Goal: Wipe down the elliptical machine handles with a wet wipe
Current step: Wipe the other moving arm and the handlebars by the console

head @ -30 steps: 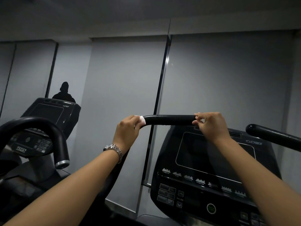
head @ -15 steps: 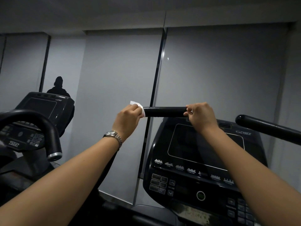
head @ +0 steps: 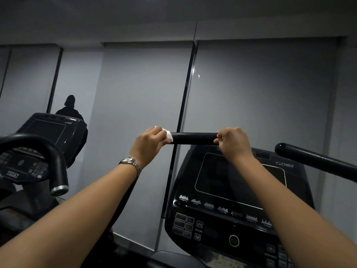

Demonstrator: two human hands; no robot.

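Your left hand (head: pixel 148 146), clenching the wipe (head: pixel 169 136) round the handle (head: pixel 194 138), now sits nearer your handle-gripping right hand (head: pixel 233 146); the span between likely needs wiping.

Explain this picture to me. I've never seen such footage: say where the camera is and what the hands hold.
The camera is worn on a person's head, looking forward and down, so the two bare arms reaching in from below are that person's own; there is no robot. The left hand, a watch on its wrist, holds a white wipe around a black handle of an exercise machine. The right hand grips the same handle further along. Below is the machine's console, with a dark screen and buttons. A second handle juts in from the right; another machine stands at the left.
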